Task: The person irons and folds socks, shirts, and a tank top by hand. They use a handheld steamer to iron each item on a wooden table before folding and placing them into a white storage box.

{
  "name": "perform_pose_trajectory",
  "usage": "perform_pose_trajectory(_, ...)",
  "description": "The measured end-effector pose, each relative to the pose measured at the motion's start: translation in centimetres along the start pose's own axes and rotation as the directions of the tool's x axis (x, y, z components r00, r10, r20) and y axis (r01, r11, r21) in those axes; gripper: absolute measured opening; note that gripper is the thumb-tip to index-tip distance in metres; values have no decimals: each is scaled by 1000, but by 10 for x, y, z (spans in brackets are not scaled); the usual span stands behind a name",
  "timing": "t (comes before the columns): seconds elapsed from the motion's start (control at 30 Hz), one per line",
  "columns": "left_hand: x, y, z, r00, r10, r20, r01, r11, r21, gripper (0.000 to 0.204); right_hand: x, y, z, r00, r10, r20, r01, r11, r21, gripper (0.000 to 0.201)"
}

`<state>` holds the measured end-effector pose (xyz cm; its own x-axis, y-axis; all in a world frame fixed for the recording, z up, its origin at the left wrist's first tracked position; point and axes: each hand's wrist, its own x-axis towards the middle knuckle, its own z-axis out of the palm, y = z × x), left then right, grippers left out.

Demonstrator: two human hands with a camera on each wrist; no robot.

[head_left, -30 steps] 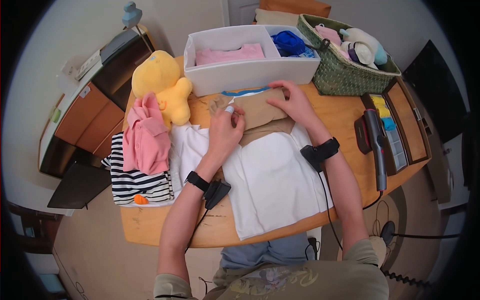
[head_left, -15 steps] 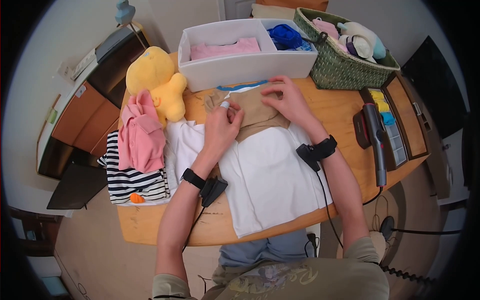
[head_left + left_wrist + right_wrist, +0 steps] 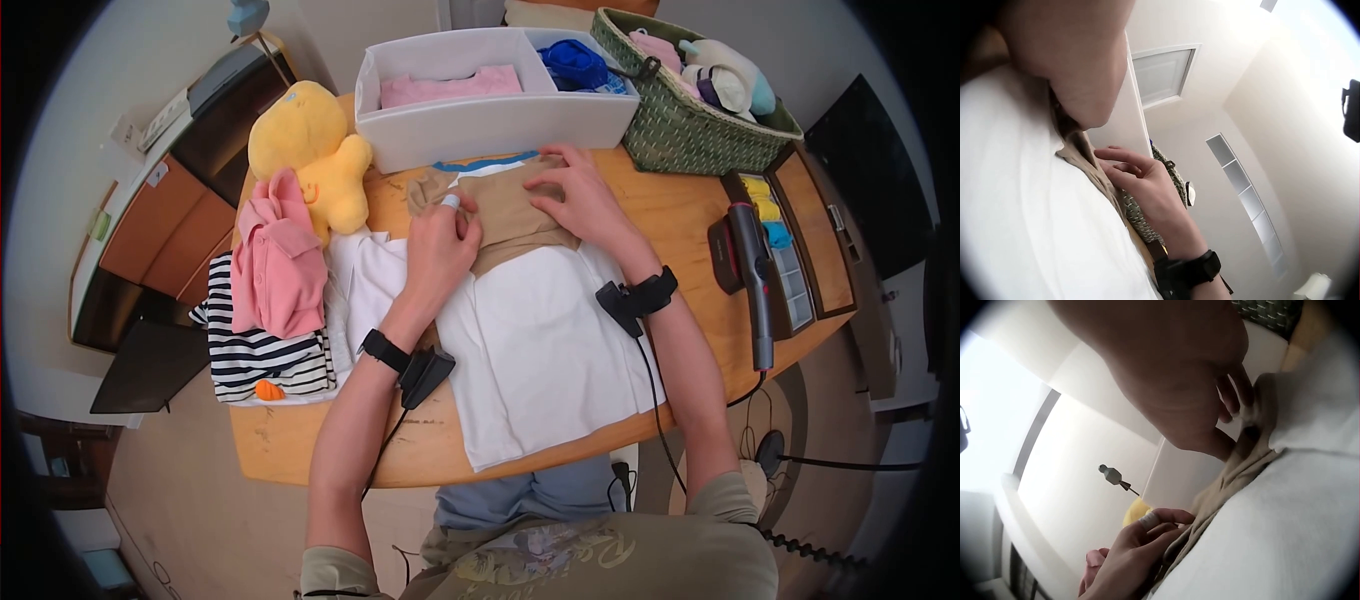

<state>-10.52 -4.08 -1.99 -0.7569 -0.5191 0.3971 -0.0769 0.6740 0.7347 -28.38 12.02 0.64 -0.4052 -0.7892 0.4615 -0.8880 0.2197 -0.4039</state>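
A shirt with a white body [image 3: 540,350], tan sleeves [image 3: 510,210] and a blue neckline [image 3: 480,163] lies on the table, its neckline toward the white box. Its tan fabric is folded across the upper part. My left hand [image 3: 440,240], a white wrap on one finger, pinches the tan fabric at the left. At the right, my right hand [image 3: 580,200] holds the tan fabric between thumb and fingers near the neckline. Up close in the right wrist view, the tan fabric [image 3: 1229,487] bunches in folds beneath both hands.
A white divided box [image 3: 480,140] and a green woven basket [image 3: 700,130] stand behind. At left are a yellow plush toy [image 3: 335,185], a pink garment [image 3: 280,270] and a striped garment [image 3: 260,350]. A grey handheld appliance [image 3: 755,290] lies beside an open wooden case [image 3: 815,250] at right.
The head view has shifted slightly, so the whole scene sits a little higher and farther left. Both hands stay on the tan fabric with only slight finger movement.
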Motion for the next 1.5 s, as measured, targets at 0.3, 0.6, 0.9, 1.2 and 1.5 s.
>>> perform_pose_trajectory(0.3,0,-1,0,982,190,6,-188,966,177,10,4,-10,-4,953,92,289,-141,978,156,13)
perform_pose_trajectory(0.6,-2,-5,6,974,225,26,-222,920,322,16,-3,-11,-5,952,28,304,-83,982,171,14)
perform_pose_trajectory(0.9,-7,14,-3,933,360,20,-342,866,365,16,-44,-28,-57,970,96,225,-147,964,222,22)
perform_pose_trajectory(1.2,-65,82,-47,830,418,369,-506,843,183,49,-193,-84,-111,962,9,271,-4,1000,-18,65)
perform_pose_trajectory(1.5,-219,110,-94,748,88,658,-338,904,263,86,-254,-89,-102,935,91,343,-44,989,-142,93)
